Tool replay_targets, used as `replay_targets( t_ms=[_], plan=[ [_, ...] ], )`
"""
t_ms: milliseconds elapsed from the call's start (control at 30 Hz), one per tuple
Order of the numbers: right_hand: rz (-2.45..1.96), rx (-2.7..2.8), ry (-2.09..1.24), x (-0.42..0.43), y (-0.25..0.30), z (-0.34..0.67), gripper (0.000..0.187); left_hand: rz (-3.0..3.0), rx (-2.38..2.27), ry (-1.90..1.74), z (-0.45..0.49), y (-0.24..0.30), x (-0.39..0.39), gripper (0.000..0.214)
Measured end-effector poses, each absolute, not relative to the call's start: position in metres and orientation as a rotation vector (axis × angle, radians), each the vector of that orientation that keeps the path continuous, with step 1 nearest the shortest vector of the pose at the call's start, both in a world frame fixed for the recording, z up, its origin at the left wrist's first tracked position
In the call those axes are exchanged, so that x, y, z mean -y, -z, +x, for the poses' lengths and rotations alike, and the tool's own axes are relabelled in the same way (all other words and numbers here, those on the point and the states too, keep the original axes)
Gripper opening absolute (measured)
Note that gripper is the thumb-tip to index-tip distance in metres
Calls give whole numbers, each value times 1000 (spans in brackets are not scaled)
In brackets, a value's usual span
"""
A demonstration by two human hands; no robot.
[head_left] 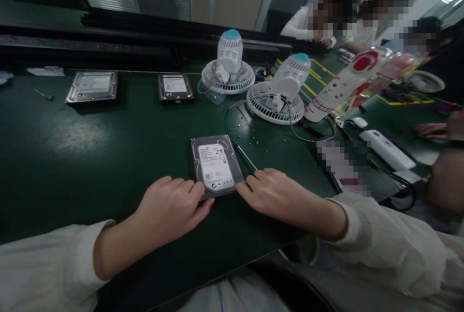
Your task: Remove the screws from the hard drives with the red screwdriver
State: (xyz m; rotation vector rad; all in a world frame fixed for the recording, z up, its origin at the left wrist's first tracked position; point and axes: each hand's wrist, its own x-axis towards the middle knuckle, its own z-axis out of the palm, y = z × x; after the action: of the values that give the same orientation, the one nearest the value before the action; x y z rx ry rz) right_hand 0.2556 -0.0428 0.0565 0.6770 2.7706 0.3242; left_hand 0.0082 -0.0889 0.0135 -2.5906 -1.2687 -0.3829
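A hard drive with a white label lies on the green table in front of me. My left hand is closed on its near left corner, thumb along the near edge. At the near right corner my right hand is curled, its fingers pressed against the drive. A thin metal screwdriver shaft slants beside the drive's right side. Its lower end disappears behind my right knuckles, so I cannot see its handle. Several small screws are scattered beyond the drive.
Two other hard drives, a larger one and a smaller one, lie farther back. Two white fans rest face down. On the right are a phone, a white power strip, cables and a co-worker's hand.
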Motion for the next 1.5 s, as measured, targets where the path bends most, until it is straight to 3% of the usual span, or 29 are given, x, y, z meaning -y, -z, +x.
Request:
replay_targets(
  t_ms=[100,367,467,533,667,800,967,1167,1367,1500],
  plan=[
    [762,-2761,-190,34,-62,261,9,-2594,1283,374,8,-14,88,26],
    [1444,-2541,-25,-28,-65,280,21,-2565,1376,299,6,-15,90,31],
    [1546,-2485,83,-40,-54,283,35,-2570,1465,213,7,-16,89,34],
    [1601,-2463,124,-43,-51,284,40,-2588,1501,162,8,-17,89,35],
    [1634,-2457,196,-38,-60,296,33,-2620,1539,114,9,-18,88,33],
    [1569,-2410,390,-10,-73,315,48,-2651,1556,131,8,-17,88,30],
    [1527,-2364,530,45,-69,323,53,-2685,1574,135,7,-19,88,30],
    [1671,-2429,659,64,-60,325,32,-2707,1583,131,9,-19,86,31],
    [2032,-2866,588,58,-85,329,47,-2711,1596,109,8,-19,86,33],
    [2226,-3104,549,47,-105,317,39,-2699,1635,95,9,-20,86,35]
  ],
)
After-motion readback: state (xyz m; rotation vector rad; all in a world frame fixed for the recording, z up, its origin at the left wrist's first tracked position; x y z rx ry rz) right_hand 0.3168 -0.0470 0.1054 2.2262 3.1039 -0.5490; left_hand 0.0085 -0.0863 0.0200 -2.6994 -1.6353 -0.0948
